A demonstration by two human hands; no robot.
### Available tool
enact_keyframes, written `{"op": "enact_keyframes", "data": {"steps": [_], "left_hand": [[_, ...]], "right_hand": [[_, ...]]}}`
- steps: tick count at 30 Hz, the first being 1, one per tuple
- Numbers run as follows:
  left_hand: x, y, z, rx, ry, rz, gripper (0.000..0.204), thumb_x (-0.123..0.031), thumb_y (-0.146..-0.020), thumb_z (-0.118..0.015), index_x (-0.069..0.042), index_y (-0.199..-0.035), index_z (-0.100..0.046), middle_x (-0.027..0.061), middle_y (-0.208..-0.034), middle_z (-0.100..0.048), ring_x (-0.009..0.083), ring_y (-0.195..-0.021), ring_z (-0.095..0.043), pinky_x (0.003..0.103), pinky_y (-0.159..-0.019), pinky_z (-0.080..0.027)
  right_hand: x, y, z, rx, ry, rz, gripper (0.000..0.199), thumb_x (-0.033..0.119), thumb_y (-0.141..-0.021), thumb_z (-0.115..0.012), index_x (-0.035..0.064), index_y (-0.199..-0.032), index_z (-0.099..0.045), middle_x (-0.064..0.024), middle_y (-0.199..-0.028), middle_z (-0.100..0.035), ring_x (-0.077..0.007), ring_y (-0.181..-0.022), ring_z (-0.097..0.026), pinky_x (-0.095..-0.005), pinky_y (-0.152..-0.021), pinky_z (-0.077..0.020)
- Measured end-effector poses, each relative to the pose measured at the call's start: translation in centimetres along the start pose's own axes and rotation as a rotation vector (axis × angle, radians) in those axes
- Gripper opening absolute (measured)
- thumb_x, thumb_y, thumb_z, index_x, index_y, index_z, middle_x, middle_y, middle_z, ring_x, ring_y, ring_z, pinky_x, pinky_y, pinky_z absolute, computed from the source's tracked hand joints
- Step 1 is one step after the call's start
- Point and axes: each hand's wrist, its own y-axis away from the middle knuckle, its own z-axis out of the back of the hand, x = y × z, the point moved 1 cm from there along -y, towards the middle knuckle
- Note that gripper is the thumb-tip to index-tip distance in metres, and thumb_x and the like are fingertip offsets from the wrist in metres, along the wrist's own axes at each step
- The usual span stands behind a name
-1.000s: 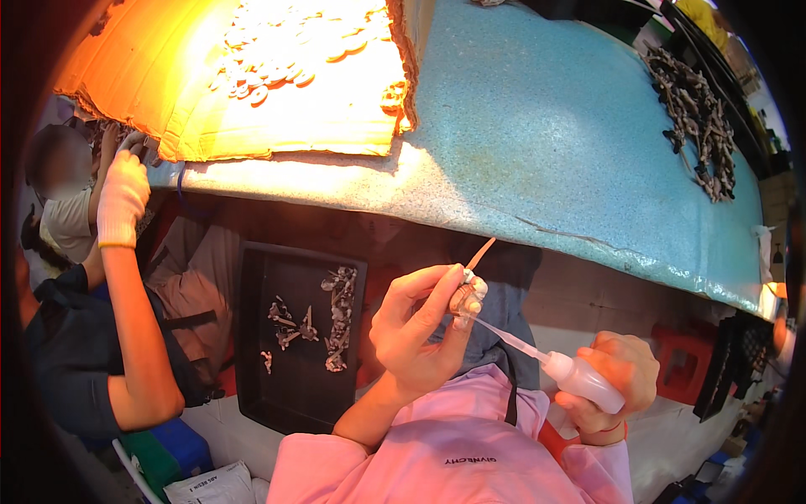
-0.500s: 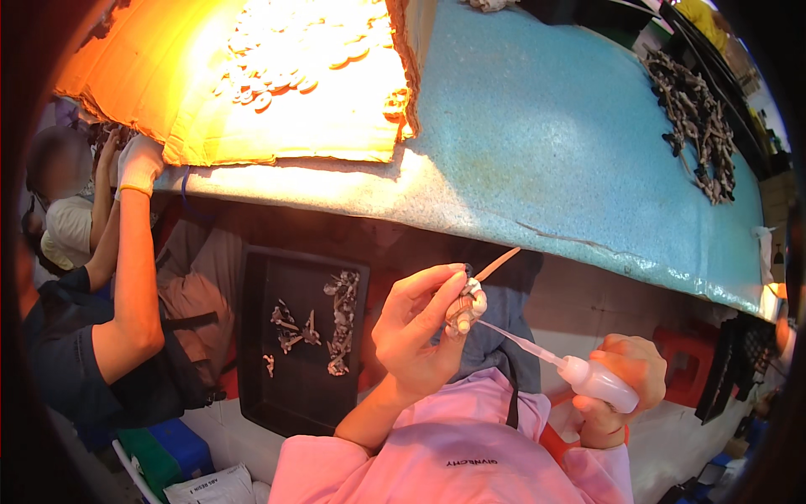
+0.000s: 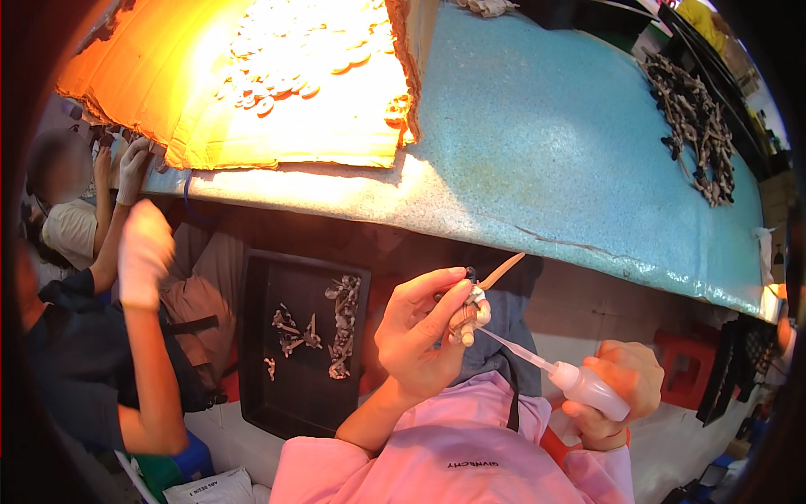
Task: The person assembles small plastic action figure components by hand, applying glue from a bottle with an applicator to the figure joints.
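My left hand (image 3: 418,340) pinches a small figurine (image 3: 468,322) between thumb and fingers in front of my chest. The figurine has pale and brown parts, and a long tan blade-like piece (image 3: 504,270) sticks up from it. In my right hand (image 3: 628,378) is a translucent squeeze bottle (image 3: 590,391), tilted, its thin nozzle (image 3: 516,348) pointing up and left. The nozzle's tip reaches the figurine's lower side; whether it touches I cannot tell. My fingers hide part of the figurine.
A blue-topped table (image 3: 537,126) lies ahead, bearing brightly lit cardboard (image 3: 201,126) with small round parts and a pile of dark and pale pieces (image 3: 697,126). A black tray (image 3: 294,395) with several figurine parts is at my left. Beside it sits a co-worker with a gloved hand (image 3: 144,256).
The figurine has turned slightly in my left hand, and the bottle has shifted a little left and down. The co-worker's gloved hand has come back from the table edge.
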Motion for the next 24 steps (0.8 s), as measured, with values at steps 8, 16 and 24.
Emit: {"op": "enact_keyframes", "data": {"steps": [8,16,24], "left_hand": [[0.19,-0.01,0.08,0.005,-0.022,-0.026,0.030,0.000,-0.070,-0.069,0.006,-0.098,-0.062,0.0181,-0.105,-0.053,0.0214,-0.084,-0.060,0.028,-0.074,-0.051],[0.20,0.18,0.33,0.032,-0.021,-0.033,0.033,0.000,-0.069,-0.070,0.005,-0.100,-0.061,0.0185,-0.107,-0.051,0.0247,-0.086,-0.061,0.031,-0.075,-0.052],[0.06,0.27,0.28,0.036,-0.003,-0.012,0.032,0.000,-0.070,-0.069,0.005,-0.100,-0.061,0.0184,-0.108,-0.050,0.0262,-0.087,-0.061,0.032,-0.076,-0.053]], "right_hand": [[0.07,-0.02,0.33,0.047,0.000,0.006,0.051,0.055,-0.066,-0.066,0.0056,-0.073,-0.057,-0.0044,-0.059,-0.052,-0.0219,-0.053,-0.051,-0.0313,-0.049,-0.0372],[-0.07,0.15,0.23,0.007,-0.005,0.048,0.050,0.054,-0.067,-0.065,0.0050,-0.073,-0.058,-0.0039,-0.057,-0.052,-0.0210,-0.049,-0.049,-0.0309,-0.048,-0.0367],[0.15,0.09,0.14,0.002,0.026,0.051,0.050,0.055,-0.067,-0.064,0.0055,-0.072,-0.058,-0.0039,-0.057,-0.051,-0.0203,-0.049,-0.049,-0.0307,-0.047,-0.0364]]}}
